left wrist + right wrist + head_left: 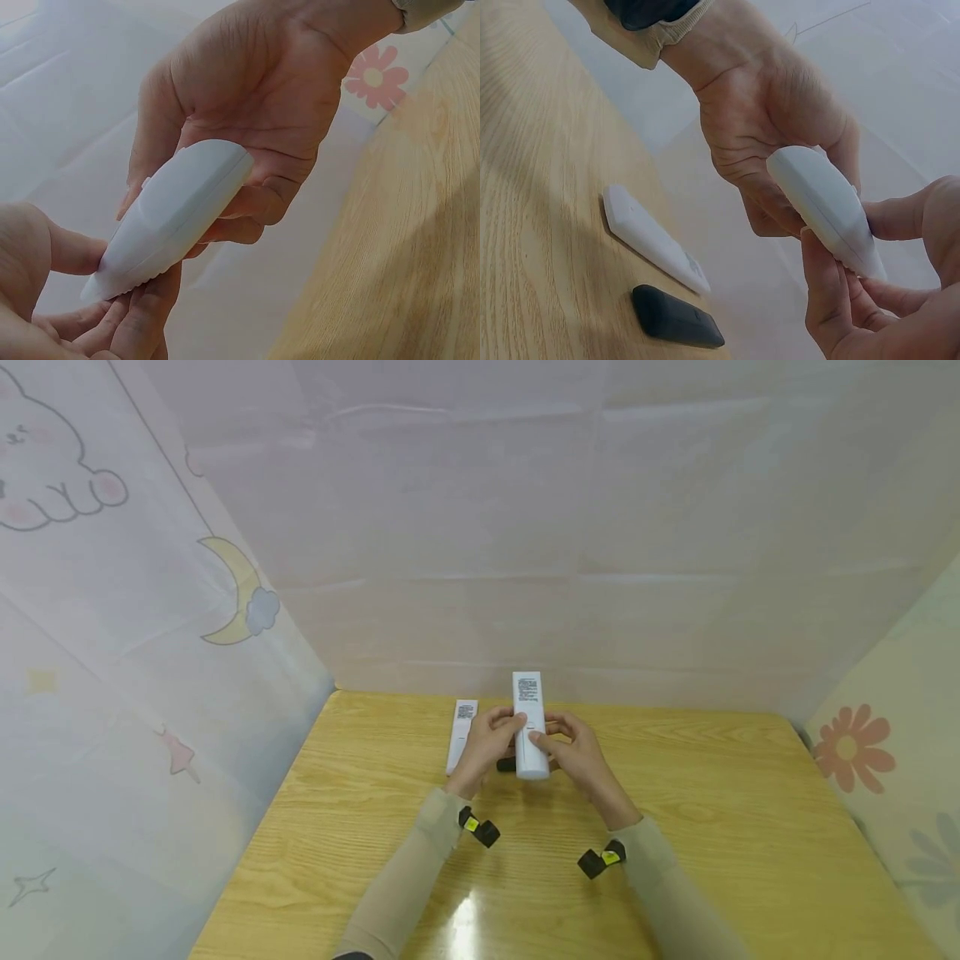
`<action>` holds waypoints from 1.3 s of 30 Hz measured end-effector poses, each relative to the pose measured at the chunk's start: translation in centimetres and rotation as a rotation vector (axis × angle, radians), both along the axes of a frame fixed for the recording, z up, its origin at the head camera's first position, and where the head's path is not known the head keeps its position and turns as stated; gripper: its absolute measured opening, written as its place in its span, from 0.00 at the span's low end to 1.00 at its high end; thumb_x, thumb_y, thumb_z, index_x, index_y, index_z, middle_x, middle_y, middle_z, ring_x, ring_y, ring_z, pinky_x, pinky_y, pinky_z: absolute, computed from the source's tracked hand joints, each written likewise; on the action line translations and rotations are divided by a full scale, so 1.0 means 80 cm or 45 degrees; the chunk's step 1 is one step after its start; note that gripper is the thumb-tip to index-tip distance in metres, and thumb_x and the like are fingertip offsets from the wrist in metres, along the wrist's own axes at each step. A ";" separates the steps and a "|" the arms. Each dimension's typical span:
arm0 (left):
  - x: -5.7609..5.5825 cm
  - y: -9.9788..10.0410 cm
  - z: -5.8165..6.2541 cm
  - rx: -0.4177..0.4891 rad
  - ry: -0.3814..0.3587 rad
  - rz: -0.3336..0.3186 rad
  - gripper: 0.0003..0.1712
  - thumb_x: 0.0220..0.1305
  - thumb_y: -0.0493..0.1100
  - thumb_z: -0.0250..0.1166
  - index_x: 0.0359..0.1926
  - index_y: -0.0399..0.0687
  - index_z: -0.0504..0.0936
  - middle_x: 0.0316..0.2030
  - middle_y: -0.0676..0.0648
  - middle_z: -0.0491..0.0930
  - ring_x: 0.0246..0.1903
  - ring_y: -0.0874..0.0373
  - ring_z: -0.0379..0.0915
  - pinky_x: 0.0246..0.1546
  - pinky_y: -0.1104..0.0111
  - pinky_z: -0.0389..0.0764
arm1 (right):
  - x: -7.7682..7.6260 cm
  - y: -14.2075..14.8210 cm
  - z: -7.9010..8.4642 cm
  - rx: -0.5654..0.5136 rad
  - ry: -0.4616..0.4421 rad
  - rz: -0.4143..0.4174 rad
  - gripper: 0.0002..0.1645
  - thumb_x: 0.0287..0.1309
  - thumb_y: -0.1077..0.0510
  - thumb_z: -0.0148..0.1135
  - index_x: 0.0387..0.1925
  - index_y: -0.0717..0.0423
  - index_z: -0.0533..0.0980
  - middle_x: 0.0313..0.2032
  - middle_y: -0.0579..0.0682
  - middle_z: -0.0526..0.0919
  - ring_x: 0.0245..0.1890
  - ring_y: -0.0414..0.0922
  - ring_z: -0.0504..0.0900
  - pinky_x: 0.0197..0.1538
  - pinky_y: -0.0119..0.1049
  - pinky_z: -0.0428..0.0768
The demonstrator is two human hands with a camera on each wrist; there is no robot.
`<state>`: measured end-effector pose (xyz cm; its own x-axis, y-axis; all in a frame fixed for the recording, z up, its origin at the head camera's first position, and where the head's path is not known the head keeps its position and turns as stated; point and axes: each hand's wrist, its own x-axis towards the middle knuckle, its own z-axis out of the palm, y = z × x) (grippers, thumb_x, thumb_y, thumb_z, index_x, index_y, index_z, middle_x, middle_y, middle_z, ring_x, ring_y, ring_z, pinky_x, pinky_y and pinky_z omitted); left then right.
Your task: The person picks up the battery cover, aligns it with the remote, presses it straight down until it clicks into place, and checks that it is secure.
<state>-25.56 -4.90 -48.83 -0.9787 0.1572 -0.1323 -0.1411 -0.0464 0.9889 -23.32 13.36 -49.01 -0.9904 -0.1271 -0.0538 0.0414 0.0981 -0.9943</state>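
Observation:
A white remote control [532, 762] is held up over the table, its back with printed label text facing up. My left hand [487, 745] grips its left side, the thumb lying on the back cover and the fingers curled underneath. From the right, my right hand [582, 758] pinches it the same way, thumb on the lower back. In the right wrist view, the ridged underside of the remote control [821, 202] faces the curled fingers. A second white remote [652, 232] lies on the table beside a black remote-shaped object [676, 319]; the hands partly cover both in the head view.
The wooden table [360, 860] reaches back to a pale curtain-like wall [480, 527]. Printed side panels stand at the left and right, one with a moon [236, 585], the other with a red flower [855, 747].

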 end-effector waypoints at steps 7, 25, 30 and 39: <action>-0.001 -0.005 -0.002 -0.003 -0.004 -0.009 0.30 0.78 0.53 0.66 0.70 0.40 0.77 0.60 0.39 0.86 0.54 0.47 0.87 0.53 0.55 0.90 | -0.002 -0.001 0.000 -0.011 0.007 0.027 0.32 0.73 0.56 0.68 0.72 0.65 0.71 0.54 0.65 0.80 0.36 0.46 0.85 0.35 0.39 0.88; -0.002 -0.030 -0.007 -0.074 0.054 -0.132 0.36 0.76 0.47 0.67 0.78 0.41 0.69 0.71 0.35 0.75 0.59 0.40 0.83 0.58 0.46 0.87 | -0.005 -0.017 -0.004 -0.017 0.037 0.058 0.31 0.76 0.56 0.65 0.74 0.63 0.71 0.58 0.66 0.77 0.43 0.49 0.86 0.41 0.44 0.92; 0.000 -0.039 -0.006 -0.091 0.062 -0.110 0.35 0.76 0.47 0.67 0.77 0.41 0.71 0.71 0.35 0.75 0.59 0.41 0.83 0.55 0.49 0.89 | -0.005 -0.025 -0.003 -0.018 0.036 0.070 0.32 0.75 0.56 0.65 0.74 0.63 0.71 0.60 0.67 0.76 0.43 0.49 0.87 0.45 0.49 0.92; 0.000 -0.059 0.002 -0.093 0.052 -0.062 0.34 0.76 0.46 0.67 0.76 0.41 0.70 0.70 0.37 0.76 0.59 0.43 0.83 0.56 0.50 0.88 | -0.003 -0.041 0.008 -0.064 0.061 0.108 0.32 0.73 0.61 0.65 0.74 0.64 0.70 0.63 0.67 0.77 0.47 0.52 0.90 0.45 0.46 0.93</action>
